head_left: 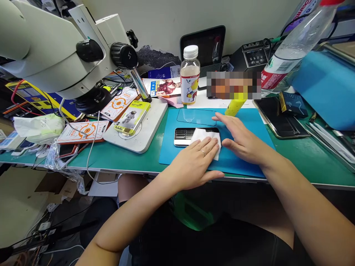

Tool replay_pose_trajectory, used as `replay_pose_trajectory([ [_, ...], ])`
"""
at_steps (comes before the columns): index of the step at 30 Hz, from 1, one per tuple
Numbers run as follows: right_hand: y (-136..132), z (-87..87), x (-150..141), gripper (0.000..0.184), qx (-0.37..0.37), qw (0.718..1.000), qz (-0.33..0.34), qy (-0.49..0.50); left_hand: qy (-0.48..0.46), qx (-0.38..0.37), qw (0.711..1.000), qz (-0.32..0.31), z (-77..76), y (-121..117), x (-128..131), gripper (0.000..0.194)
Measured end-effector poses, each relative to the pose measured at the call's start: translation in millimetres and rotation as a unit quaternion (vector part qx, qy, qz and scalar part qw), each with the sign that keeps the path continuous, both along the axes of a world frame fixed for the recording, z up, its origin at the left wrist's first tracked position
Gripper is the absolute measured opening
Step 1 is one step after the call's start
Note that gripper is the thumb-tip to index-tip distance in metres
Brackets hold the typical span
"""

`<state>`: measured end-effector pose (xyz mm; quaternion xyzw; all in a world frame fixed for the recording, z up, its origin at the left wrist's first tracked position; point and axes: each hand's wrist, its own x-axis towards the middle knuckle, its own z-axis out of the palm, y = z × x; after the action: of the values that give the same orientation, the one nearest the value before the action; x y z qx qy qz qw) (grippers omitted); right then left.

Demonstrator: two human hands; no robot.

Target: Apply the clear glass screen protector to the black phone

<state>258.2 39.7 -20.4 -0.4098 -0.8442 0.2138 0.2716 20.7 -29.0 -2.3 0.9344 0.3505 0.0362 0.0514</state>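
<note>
A phone [181,142] lies on the blue mat [169,157], its dark glossy screen reflecting light in stripes. My left hand [196,160] rests flat on a white wipe [217,152], pressing it over the phone's right part; the fingers are stretched and the thumb points right. Just right of the phone, my right hand [241,140] hovers over the mat with its fingers apart and nothing in them. Behind the phone lies a clear screen protector [191,115] with a thin dark border, close to my right fingertips. The phone's right end is partly covered by the wipe.
A microscope [52,55] overhangs the left side, its base [149,136] carrying a yellow packet [132,117]. A juice bottle [190,75] and a yellow cylinder [235,106] stand behind the mat. At right are a dark phone [285,123] and a leaning water bottle [290,55].
</note>
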Motion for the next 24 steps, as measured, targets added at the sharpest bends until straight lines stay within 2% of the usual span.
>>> replay_pose_trajectory([
  [4, -0.4, 1.0, 2.7, 0.103, 0.017, 0.999, -0.014, 0.023, 0.001, 0.019, 1.0, -0.023, 3.4, 13.3, 26.8, 0.079],
  [8, -0.3, 2.2, 4.4, 0.105, 0.021, 0.999, -0.02, 0.026, -0.025, -0.002, 0.997, -0.074, 7.7, 27.4, 34.3, 0.05],
  [9, -0.5, 2.4, 4.6, 0.105, 0.02, 0.999, -0.021, 0.026, -0.034, -0.018, 0.995, -0.09, 8.2, 30.1, 33.2, 0.048],
  [14, -2.9, 4.3, 4.6, 0.103, 0.017, 0.999, -0.029, 0.039, -0.069, -0.059, 0.988, -0.126, 5.9, 35.6, 31.7, 0.058],
  [18, -4.5, 6.4, 5.6, 0.099, 0.012, 0.997, -0.037, 0.067, -0.095, -0.038, 0.988, -0.119, 4.1, 39.5, 37.0, 0.051],
  [21, -4.3, 7.2, 7.3, 0.096, 0.014, 0.994, -0.038, 0.097, -0.174, -0.006, 0.979, -0.11, 5.1, 47.2, 33.9, 0.044],
  [24, -3.3, 8.0, 7.6, 0.092, 0.022, 0.994, -0.038, 0.105, -0.286, 0.016, 0.954, -0.087, 6.4, 58.0, 26.7, 0.041],
])
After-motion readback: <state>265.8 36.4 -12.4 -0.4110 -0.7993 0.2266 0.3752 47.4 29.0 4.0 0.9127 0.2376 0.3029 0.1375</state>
